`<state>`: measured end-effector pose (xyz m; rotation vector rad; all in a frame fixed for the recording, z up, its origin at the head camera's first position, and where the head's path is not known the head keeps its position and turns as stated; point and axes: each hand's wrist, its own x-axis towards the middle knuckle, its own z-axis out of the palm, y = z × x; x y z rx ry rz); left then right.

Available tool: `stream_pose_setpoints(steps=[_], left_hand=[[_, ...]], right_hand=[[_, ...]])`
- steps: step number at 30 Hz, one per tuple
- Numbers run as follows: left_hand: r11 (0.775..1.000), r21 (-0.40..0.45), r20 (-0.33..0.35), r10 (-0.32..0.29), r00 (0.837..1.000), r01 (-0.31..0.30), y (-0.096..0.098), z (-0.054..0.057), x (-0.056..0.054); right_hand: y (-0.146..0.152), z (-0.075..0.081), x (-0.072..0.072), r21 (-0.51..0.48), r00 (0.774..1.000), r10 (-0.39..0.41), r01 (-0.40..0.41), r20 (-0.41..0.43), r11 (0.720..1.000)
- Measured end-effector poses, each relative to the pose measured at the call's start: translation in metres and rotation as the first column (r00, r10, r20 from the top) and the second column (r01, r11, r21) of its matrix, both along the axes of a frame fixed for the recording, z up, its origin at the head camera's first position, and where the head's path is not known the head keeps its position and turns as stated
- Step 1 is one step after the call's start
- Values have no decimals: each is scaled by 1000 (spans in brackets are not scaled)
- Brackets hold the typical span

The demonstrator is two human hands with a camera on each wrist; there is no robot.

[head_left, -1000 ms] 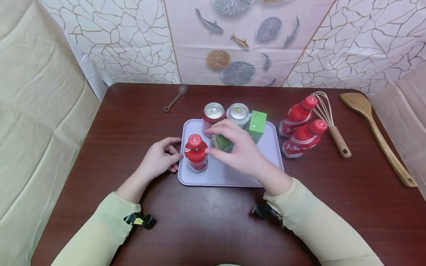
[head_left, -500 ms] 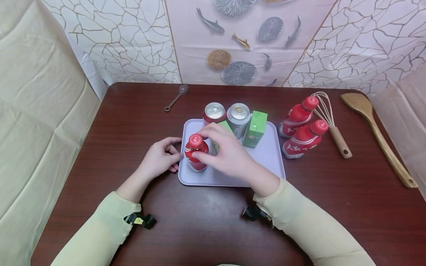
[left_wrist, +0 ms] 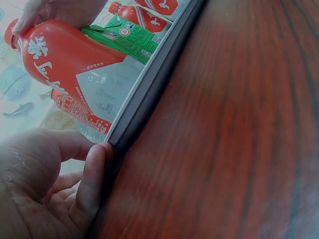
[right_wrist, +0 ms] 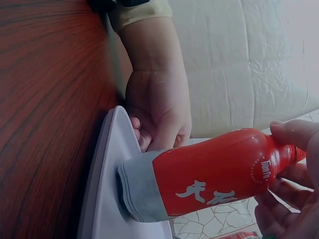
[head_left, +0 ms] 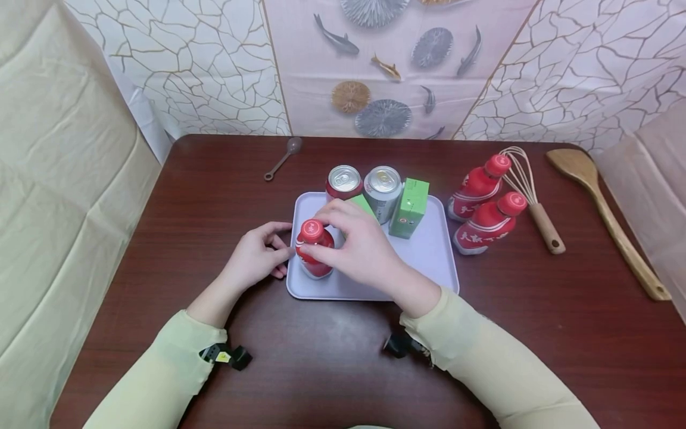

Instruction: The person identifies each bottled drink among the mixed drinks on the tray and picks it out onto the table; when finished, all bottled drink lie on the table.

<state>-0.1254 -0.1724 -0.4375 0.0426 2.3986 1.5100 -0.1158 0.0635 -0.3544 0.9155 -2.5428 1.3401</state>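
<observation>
A red drink bottle (head_left: 315, 262) with a red cap stands upright at the left end of a pale lilac tray (head_left: 386, 280). My right hand (head_left: 359, 244) grips it just below the cap, with thumb and fingers around the neck in the right wrist view. The clear lower part of the bottle (right_wrist: 144, 189) meets the tray floor. At the tray's left rim, my left hand (head_left: 259, 250) holds the edge between thumb and fingers. Behind my right hand, a green carton (head_left: 362, 204) is mostly hidden.
A red can (head_left: 343, 182), a silver can (head_left: 383, 190) and another green carton (head_left: 409, 208) stand on the tray. Two more red bottles (head_left: 485, 223) stand to its right. Beyond are a whisk (head_left: 543, 226) and wooden spatula (head_left: 605, 208). A small spoon (head_left: 281, 161) lies behind.
My right hand has moved left from beside the bottle and taken hold of its neck. Part of the right-hand carton and the silver can have come into view. My left hand has stayed put.
</observation>
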Motion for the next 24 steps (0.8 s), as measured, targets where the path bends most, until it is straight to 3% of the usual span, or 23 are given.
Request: stream_pose_setpoints(steps=[10,18,24], left_hand=[[1000,-8,-22,-1,1000,1,1,4,-4],[1000,2,-2,1,1000,-1,0,1,-3],[1000,12,13,10,1000,-10,-1,-1,0]], right_hand=[[11,7,8,-48,1000,20,-21,-22,999],[31,6,16,-61,999,25,-26,-24,998],[52,6,21,-36,998,-4,6,58,999]])
